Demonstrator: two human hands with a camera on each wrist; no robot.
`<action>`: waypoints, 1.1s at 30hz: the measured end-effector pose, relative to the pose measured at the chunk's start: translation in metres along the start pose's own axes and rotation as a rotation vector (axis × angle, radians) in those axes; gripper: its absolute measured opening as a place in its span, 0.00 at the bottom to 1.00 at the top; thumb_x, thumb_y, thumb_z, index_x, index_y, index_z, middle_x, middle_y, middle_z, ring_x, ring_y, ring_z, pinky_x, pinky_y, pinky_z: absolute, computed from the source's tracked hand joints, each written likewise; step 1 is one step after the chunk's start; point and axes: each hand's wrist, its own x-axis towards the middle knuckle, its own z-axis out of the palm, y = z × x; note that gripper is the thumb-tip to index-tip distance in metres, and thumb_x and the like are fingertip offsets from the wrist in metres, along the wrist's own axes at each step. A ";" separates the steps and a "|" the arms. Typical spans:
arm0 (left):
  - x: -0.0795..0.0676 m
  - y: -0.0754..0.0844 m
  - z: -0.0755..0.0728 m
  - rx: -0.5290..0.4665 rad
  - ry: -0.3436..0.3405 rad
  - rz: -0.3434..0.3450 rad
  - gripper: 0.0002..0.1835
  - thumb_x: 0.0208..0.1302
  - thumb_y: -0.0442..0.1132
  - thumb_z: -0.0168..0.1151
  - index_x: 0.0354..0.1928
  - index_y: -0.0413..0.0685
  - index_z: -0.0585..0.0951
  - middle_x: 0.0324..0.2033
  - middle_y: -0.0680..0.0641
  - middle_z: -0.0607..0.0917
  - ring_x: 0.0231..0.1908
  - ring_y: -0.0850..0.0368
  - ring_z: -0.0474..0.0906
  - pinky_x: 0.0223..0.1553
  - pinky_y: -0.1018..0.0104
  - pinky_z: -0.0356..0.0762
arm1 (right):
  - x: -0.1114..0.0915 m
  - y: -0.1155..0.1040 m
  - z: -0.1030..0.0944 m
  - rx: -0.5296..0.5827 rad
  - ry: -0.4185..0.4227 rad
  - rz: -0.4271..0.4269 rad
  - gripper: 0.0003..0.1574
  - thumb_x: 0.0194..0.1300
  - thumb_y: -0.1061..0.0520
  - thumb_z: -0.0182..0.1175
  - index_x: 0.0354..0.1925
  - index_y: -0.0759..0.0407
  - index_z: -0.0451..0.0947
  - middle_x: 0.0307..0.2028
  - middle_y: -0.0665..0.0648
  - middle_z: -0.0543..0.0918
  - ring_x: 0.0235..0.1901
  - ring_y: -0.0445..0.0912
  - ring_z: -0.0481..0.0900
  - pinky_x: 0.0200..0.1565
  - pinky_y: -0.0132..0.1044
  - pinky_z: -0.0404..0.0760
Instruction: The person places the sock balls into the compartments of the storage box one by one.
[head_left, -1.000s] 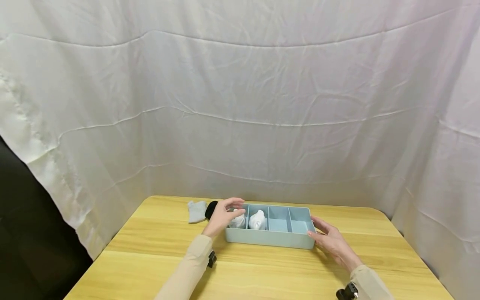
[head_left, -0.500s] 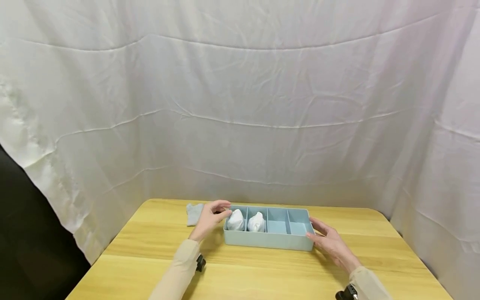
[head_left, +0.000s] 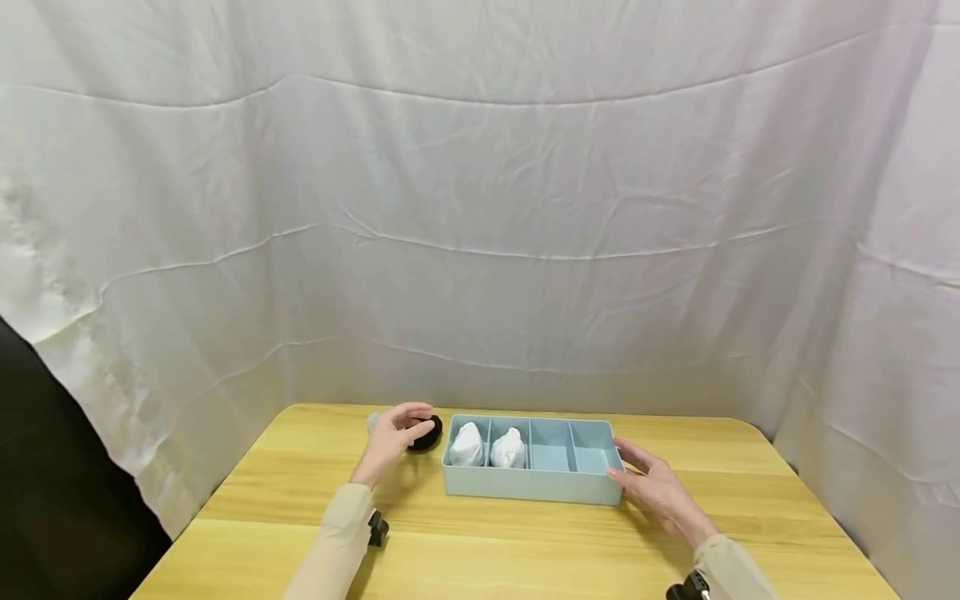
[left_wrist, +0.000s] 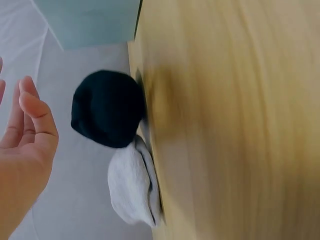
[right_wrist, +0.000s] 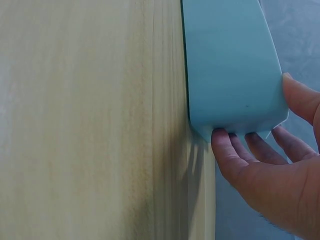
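from the head view, my left hand (head_left: 392, 435) is at the black bundle (head_left: 431, 439), thumb and fingers parted in a moderate gap, curved loosely; nothing is held between them. the bundle lies on the wooden table (head_left: 480, 554), just left of the pale blue box (head_left: 532, 485). a grey cloth (head_left: 371, 422) is mostly hidden behind my hand. my right hand (head_left: 658, 490) holds the box by its right end, thumb at the near corner and fingers along the end wall. the box has four compartments in a row: the leftmost holds one white bundle (head_left: 467, 446), the next a second white bundle (head_left: 508, 450), and the other two show their blue floors.

from the left wrist, i see my fingers loosely bent, with a strip of curtain (left_wrist: 65, 175) showing between them and the black bundle. the grey cloth sits right beside that bundle; i cannot tell whether they touch. a corner of the box shows above.

from the right wrist, my thumb is on the box's rim and my bent fingertips touch its end wall, a narrow hold around the corner.
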 end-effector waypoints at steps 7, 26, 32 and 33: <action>0.004 -0.003 -0.016 -0.001 0.039 -0.008 0.21 0.60 0.40 0.71 0.54 0.40 0.81 0.48 0.36 0.84 0.39 0.63 0.81 0.37 0.61 0.80 | 0.001 -0.002 -0.002 0.002 0.014 0.008 0.44 0.69 0.61 0.59 0.76 0.63 0.50 0.74 0.72 0.51 0.71 0.70 0.55 0.67 0.58 0.63; 0.012 -0.015 -0.047 -0.040 0.173 -0.115 0.21 0.62 0.29 0.66 0.58 0.38 0.78 0.47 0.51 0.85 0.51 0.50 0.75 0.42 0.60 0.79 | 0.002 -0.002 -0.001 0.018 0.007 0.006 0.44 0.69 0.60 0.59 0.76 0.63 0.50 0.74 0.72 0.50 0.71 0.69 0.54 0.67 0.60 0.61; 0.015 -0.023 -0.052 -0.042 0.223 -0.164 0.24 0.60 0.29 0.67 0.59 0.34 0.77 0.57 0.40 0.80 0.61 0.43 0.69 0.48 0.66 0.74 | 0.001 -0.002 -0.001 0.028 0.003 0.001 0.44 0.70 0.62 0.58 0.76 0.63 0.49 0.74 0.72 0.50 0.71 0.69 0.54 0.67 0.59 0.62; 0.015 -0.024 -0.052 -0.047 0.227 -0.173 0.25 0.60 0.29 0.67 0.60 0.34 0.76 0.60 0.38 0.78 0.64 0.42 0.66 0.53 0.64 0.73 | 0.001 -0.003 -0.001 0.029 0.003 0.001 0.44 0.70 0.62 0.58 0.76 0.63 0.49 0.74 0.72 0.50 0.71 0.69 0.54 0.67 0.59 0.62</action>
